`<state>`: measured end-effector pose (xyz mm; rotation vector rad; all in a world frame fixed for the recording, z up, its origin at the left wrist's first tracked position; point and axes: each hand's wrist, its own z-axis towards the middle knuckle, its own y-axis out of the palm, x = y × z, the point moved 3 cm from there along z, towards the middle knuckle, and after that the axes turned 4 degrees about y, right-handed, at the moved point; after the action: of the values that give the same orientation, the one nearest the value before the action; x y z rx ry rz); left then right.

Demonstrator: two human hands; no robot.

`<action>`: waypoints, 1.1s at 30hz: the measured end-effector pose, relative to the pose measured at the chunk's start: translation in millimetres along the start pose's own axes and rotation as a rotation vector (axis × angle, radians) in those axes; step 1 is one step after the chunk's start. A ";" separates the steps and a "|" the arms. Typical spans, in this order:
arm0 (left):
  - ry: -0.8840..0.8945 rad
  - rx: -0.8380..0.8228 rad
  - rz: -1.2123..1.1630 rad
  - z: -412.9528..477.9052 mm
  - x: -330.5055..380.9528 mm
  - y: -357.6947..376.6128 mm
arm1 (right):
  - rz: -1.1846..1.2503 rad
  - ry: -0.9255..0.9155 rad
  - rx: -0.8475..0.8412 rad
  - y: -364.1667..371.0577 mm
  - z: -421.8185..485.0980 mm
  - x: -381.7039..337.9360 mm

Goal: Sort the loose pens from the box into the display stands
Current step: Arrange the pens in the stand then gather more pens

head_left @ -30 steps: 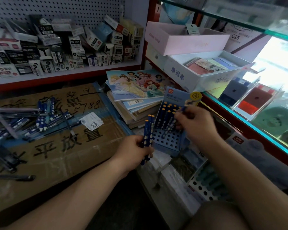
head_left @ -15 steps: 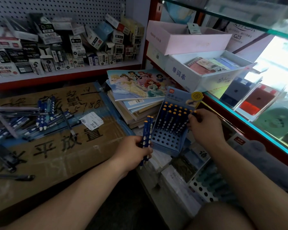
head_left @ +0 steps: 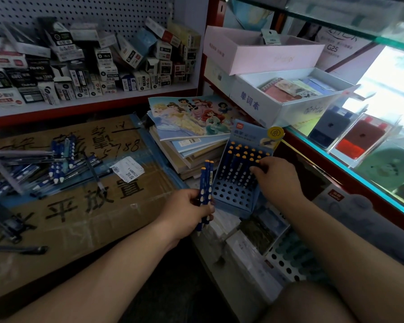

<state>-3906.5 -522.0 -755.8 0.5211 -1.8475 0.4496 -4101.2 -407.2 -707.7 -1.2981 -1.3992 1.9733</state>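
Loose pens (head_left: 58, 164): navy barrels with white-dotted grips, heaped among clear sleeves on the cardboard box (head_left: 79, 206) at the left of the frame, well apart from the stand.

Bundle of pens (head_left: 206, 183): two or three, orange caps up. The left hand (head_left: 187, 212) grips them round the lower barrels with curled fingers, at centre frame just beside the stand's left edge.

Display stand (head_left: 231, 194): blue perforated tray with a printed header card, tilted, next to a stack of exercise books (head_left: 196, 141). Racked pens (head_left: 240, 159) fill the upper rows. The lower rows of holes are bare.

Right hand (head_left: 276, 180): fingers bent down onto the caps at the right end of the filled rows. Whether it pinches one pen or only presses on it cannot be told.

Second stand (head_left: 287, 264): pale and perforated, at lower right, blurred.

Step in hand, as judged: seating a pen at the end of the current row.

Handling notes:
- Push each pen straight along its hole, not across it, so that neighbouring pens are not levered out.
- Finish one row before starting the next.
- Take one pen at a time from the bundle, tip first.
- Steady the tilted stand, since it may slide under pressure.
- Refill from the heap once the bundle is used up.
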 end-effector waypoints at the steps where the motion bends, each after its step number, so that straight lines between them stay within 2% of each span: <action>1: 0.000 -0.001 0.003 -0.7 0.5 0.1 | -0.021 0.007 0.011 1.1 1.4 -0.3; 5: 0.009 -0.005 0.012 -2.5 0.5 0.3 | -0.069 0.052 0.026 2.1 3.1 -1.0; 11: 0.000 -0.028 0.036 -1.7 -3.8 0.8 | 0.055 0.194 -0.076 -0.6 -1.4 3.3; 14: -0.003 -0.069 0.046 -3.2 -3.7 0.6 | 0.134 0.169 -0.085 -16.0 -11.1 -9.9; 16: 0.007 -0.108 0.064 -5.0 -2.2 0.9 | 0.366 0.116 -0.179 -20.0 -25.0 -28.6; 18: 0.003 -0.150 0.050 -7.0 -1.3 3.2 | 0.551 0.070 -0.373 -15.4 -40.5 -46.2; 20: -0.007 -0.182 0.047 -8.6 -1.1 5.6 | 0.514 0.001 -0.472 -9.9 -48.8 -54.4; 23: -0.004 -0.189 0.064 -10.4 -2.9 6.8 | 0.463 -0.039 -0.487 -7.5 -49.6 -55.8; 25: 0.010 -0.156 0.098 -9.6 -4.9 4.6 | 0.507 0.002 -0.435 -10.9 -45.2 -51.4; 26: 0.012 -0.132 0.115 -8.6 -5.5 2.7 | 0.524 0.031 -0.354 -14.9 -40.9 -46.0; 30: 0.008 -0.080 0.176 -3.9 -7.0 -2.5 | 0.531 0.087 0.099 -37.2 -22.8 -11.6; 33: 0.015 -0.077 0.186 -2.7 -5.4 -1.6 | 0.462 0.103 0.193 -37.2 -18.2 6.6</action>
<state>-3902.0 -521.1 -760.0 0.2935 -1.8988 0.5028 -4095.9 -377.1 -679.0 -1.7149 -0.8883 2.2202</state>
